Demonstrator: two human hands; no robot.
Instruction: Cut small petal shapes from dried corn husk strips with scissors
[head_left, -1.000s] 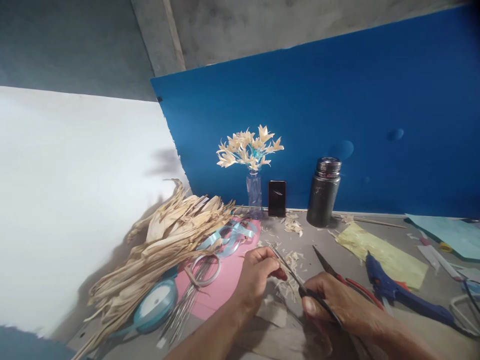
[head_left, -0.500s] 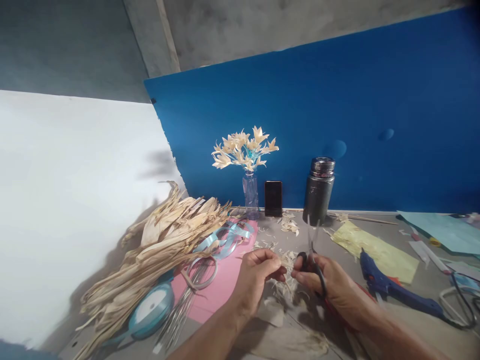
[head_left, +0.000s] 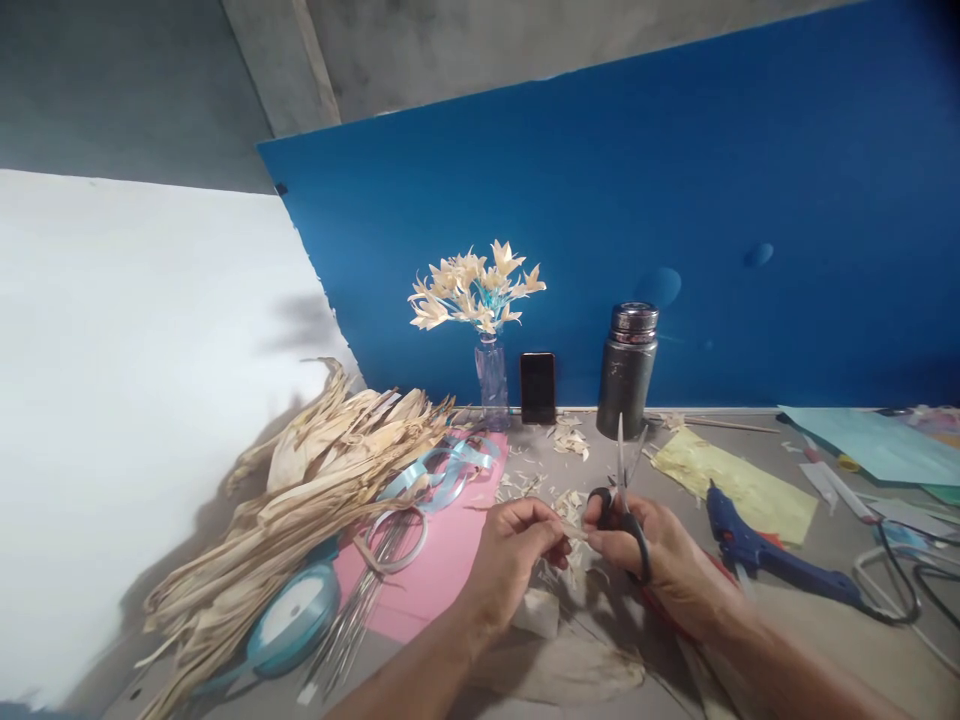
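Your left hand (head_left: pixel 514 555) was pinching a small pale strip (head_left: pixel 574 533) between thumb and forefinger, nearer you than the dark flask (head_left: pixel 628 375). Your right hand (head_left: pixel 664 560) had its fingers through the scissors (head_left: pixel 622 468), its thumb at the strip's other end; whether it gripped the strip could not be told. The blades stood parted, pointing toward the flask. In my judgement, shaping the strip well called for light, even fingertip pressure, with those blades tipped clear of your left fingers. Shavings (head_left: pixel 571 438) lay left of the flask, a glue gun (head_left: pixel 776 565) right and nearer you, and a husk bundle (head_left: pixel 322 475) far left.
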